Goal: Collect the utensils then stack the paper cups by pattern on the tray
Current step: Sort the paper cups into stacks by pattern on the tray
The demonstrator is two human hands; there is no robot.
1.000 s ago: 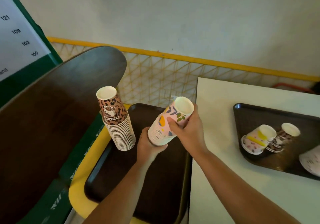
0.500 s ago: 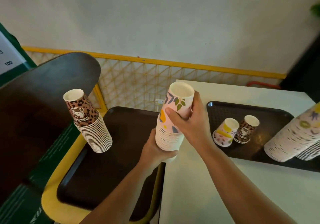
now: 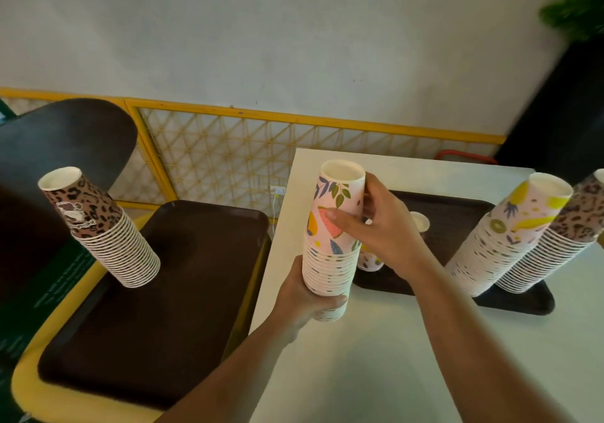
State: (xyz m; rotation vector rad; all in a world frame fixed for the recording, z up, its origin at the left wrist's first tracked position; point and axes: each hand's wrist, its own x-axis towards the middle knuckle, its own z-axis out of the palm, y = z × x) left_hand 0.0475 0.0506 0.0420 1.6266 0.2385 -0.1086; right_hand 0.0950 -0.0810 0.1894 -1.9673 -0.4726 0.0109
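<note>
Hands, left point(image 3: 302, 295) and right point(image 3: 380, 229), clasp fruit-print cup stack point(image 3: 331, 243), hiding small cups behind.

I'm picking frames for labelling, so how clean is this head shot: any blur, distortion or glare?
Head view: wide-angle bend leans the leopard-print cup stack left and the fruit-print stack on the right tray right; the plant at top right is smeared; the held fruit-print stack is sharp enough to read; light is dim and warm, with no strong glare.
</note>
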